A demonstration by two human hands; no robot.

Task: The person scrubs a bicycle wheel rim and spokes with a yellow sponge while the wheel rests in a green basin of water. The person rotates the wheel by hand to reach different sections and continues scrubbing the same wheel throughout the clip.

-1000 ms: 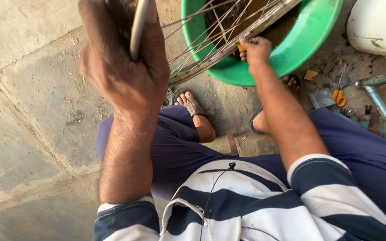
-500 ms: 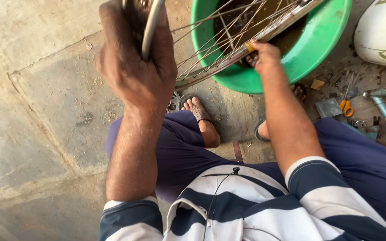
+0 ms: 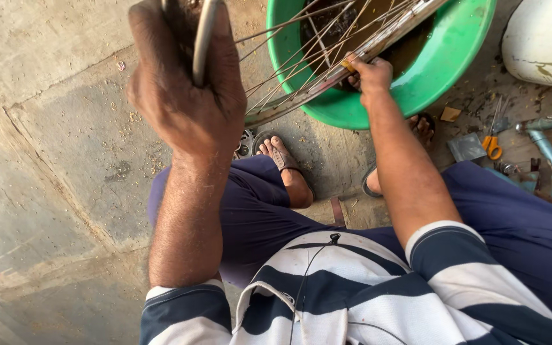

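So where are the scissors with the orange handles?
In the head view, the orange-handled scissors lie on the ground at the right, between the big green plastic tub and a pale blue metal frame, beside a small grey metal plate.

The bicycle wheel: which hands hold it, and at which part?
Both hands. The left hand holds the bicycle wheel with a closed grip on its rim; the right hand holds the rim over the green basin.

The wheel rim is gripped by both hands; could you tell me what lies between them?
In the head view, thin metal spokes fan across the stretch between the left hand and the right hand, partly over the green basin.
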